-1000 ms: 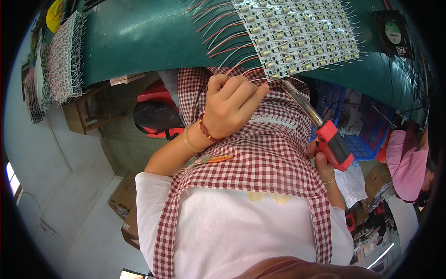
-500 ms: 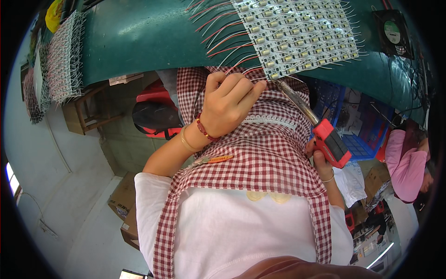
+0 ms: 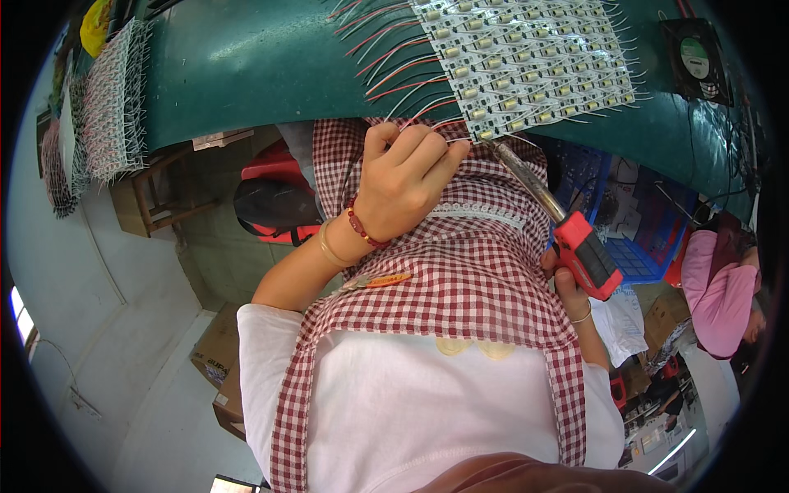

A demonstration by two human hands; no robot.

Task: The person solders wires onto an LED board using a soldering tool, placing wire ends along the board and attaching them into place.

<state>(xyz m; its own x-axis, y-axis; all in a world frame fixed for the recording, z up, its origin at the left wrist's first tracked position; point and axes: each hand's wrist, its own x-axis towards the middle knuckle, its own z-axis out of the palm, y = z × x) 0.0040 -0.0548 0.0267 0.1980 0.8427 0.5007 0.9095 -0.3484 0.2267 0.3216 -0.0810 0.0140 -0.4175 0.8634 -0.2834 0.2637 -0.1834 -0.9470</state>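
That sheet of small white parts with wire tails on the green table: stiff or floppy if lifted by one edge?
Probably floppy: the sheet looks like many small pieces linked in rows, not one board. Likely light. The thin wire tails sticking out could bend or snag. The left hand is at its near edge.

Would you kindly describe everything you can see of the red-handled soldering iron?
The soldering iron has a chunky red plastic grip with a black panel on its upper face and a long, slim metal shaft, brownish and discoloured. It lies slanted, the tip pointing up and left to the lower edge of the white LED module sheet on the green table. The right hand grips the handle from below; only fingers show. The left hand pinches a thin wire close to the tip.
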